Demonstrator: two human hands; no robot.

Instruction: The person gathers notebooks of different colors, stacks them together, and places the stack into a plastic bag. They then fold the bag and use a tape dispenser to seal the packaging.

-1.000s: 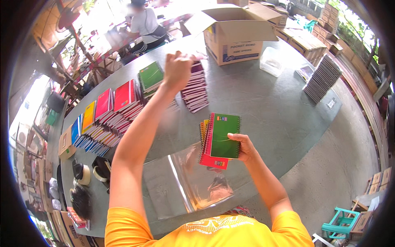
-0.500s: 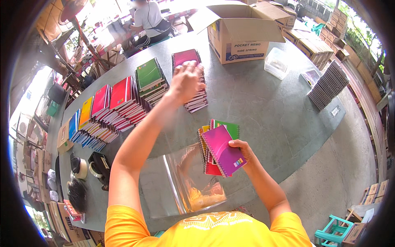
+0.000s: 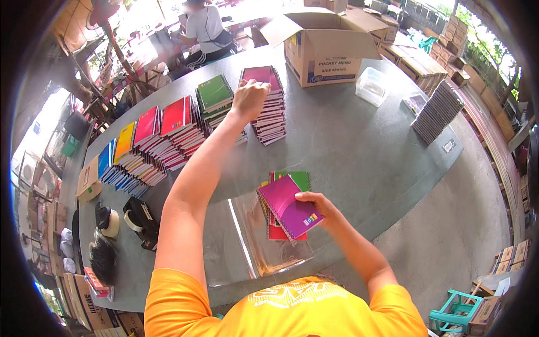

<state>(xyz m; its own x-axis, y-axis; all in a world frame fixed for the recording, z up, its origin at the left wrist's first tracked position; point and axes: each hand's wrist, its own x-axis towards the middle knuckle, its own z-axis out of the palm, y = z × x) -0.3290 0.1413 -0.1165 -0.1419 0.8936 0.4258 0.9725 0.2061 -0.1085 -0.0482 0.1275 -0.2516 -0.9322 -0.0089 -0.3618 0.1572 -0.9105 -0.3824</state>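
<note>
My left hand (image 3: 251, 100) reaches to the stack of purple-magenta spiral notebooks (image 3: 268, 115), its fingers curled over the top cover's left side. Whether they pinch a notebook is hidden. In my right hand (image 3: 321, 205) is a small fanned bundle of spiral notebooks, thumb on top. A purple notebook (image 3: 290, 206) lies uppermost, with green (image 3: 301, 178), yellow and red ones showing beneath. The bundle is above a clear plastic sleeve (image 3: 269, 247) on the grey table. Left of the purple stack stand stacks of green (image 3: 214, 92), red (image 3: 177, 116), pinkish-red (image 3: 147, 124), yellow (image 3: 124, 141) and blue notebooks (image 3: 105, 159).
An open cardboard box (image 3: 331, 64) and a clear plastic tub (image 3: 371, 87) stand at the back. A tall notebook stack (image 3: 438, 112) leans at the right. A black tape dispenser (image 3: 140, 222) and tape roll (image 3: 111, 223) sit at left. Another person (image 3: 205, 31) sits beyond the table.
My left hand has gone from spread above the purple stack to curled at its top cover. My right hand keeps the bundle; the whole view has shifted slightly.
</note>
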